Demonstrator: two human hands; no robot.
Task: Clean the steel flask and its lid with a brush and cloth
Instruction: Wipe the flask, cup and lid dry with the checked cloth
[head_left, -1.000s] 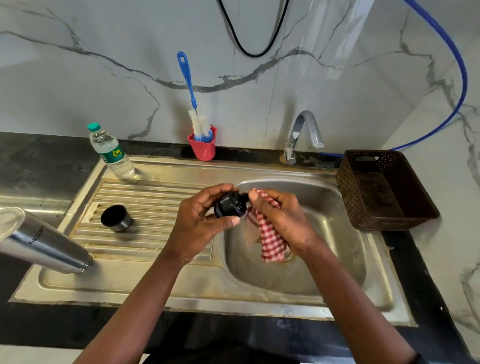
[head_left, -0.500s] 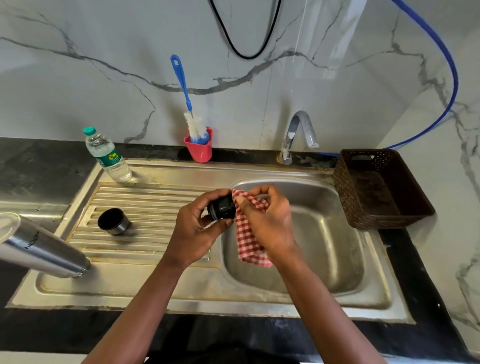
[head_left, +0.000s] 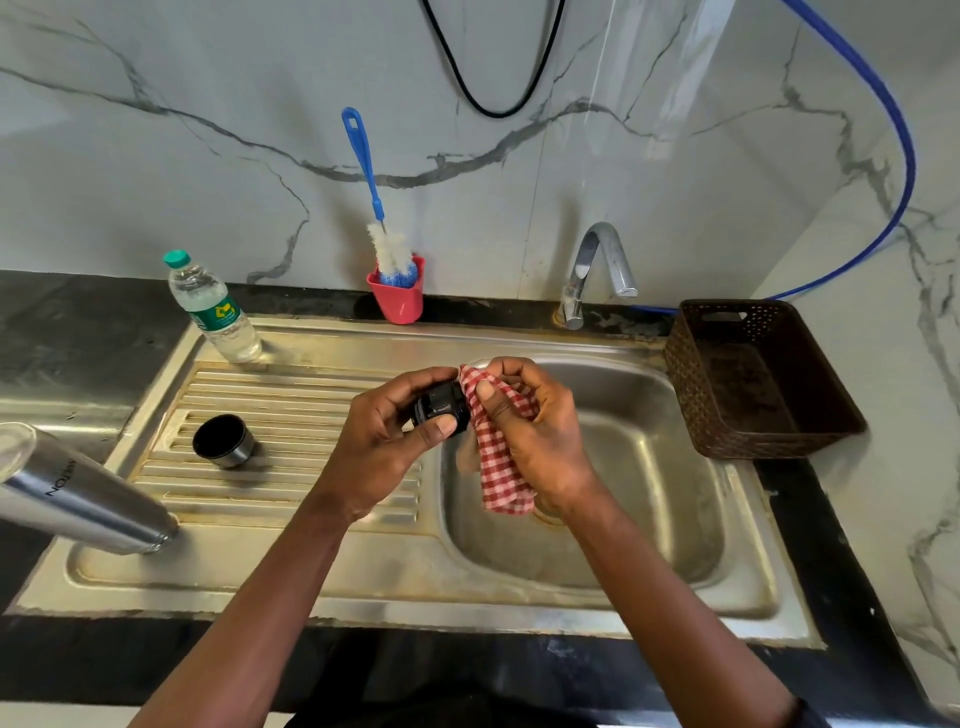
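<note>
My left hand (head_left: 384, 441) grips a small black flask lid (head_left: 439, 408) above the sink's left rim. My right hand (head_left: 540, 436) holds a red-and-white checked cloth (head_left: 501, 467), pressed against the lid's right side, with its loose end hanging over the basin. The steel flask (head_left: 78, 493) stands on the drainboard at the left edge, leaning in this wide view. A steel cup-cap (head_left: 223, 441) with a dark inside sits mouth up on the drainboard ribs. The blue-handled bottle brush (head_left: 382, 234) stands in a red cup (head_left: 397, 299) at the back.
The steel sink basin (head_left: 649, 493) lies under my right hand, with the tap (head_left: 597, 270) behind it. A plastic water bottle (head_left: 213, 309) stands at the drainboard's back left. A brown woven basket (head_left: 753, 379) sits to the right of the sink. Black counter surrounds it.
Both hands rose slightly and shifted left together. My right hand has turned the cloth around the lid, so my fingers now sit over its top.
</note>
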